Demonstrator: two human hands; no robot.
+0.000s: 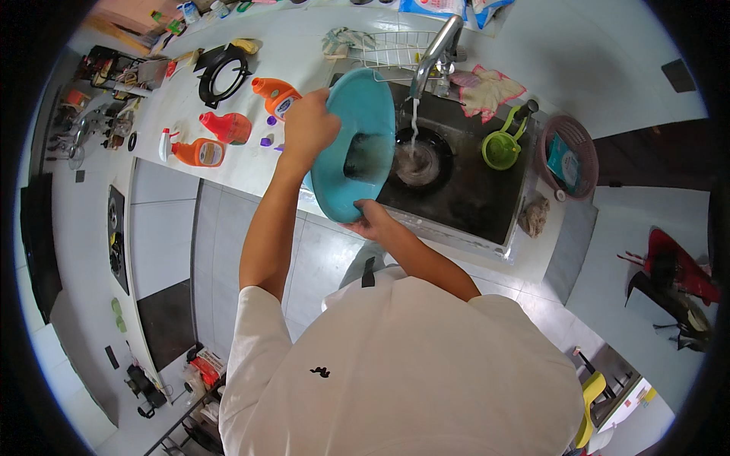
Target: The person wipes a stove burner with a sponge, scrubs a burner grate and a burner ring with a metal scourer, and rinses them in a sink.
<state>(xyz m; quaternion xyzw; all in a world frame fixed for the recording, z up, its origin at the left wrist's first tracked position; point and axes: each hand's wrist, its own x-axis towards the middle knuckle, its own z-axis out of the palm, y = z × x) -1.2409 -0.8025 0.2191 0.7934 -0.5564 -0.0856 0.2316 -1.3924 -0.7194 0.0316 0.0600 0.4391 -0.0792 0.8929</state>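
A teal plastic basin (359, 108) is tilted at the left side of the dark sink (473, 205), its opening turned toward the sink. My left hand (311, 122) grips its left rim, and my right hand (370, 221) holds the near rim from below. A dark grey patch (368, 157) shows inside the basin; whether it is dirty water cannot be told. To the right, water (414, 122) runs from the curved chrome faucet (436, 54) into a round black vessel (447, 157) in the sink. Cloudy water swirls in it.
Left on the counter are an orange bottle (274, 94), a red bottle (228, 126), an orange spray bottle (199, 153) and a black ring-shaped stand (222, 77). Behind the sink stands a white wire rack (393, 48). A green strainer (502, 149) and a mauve basket (590, 154) are at the right.
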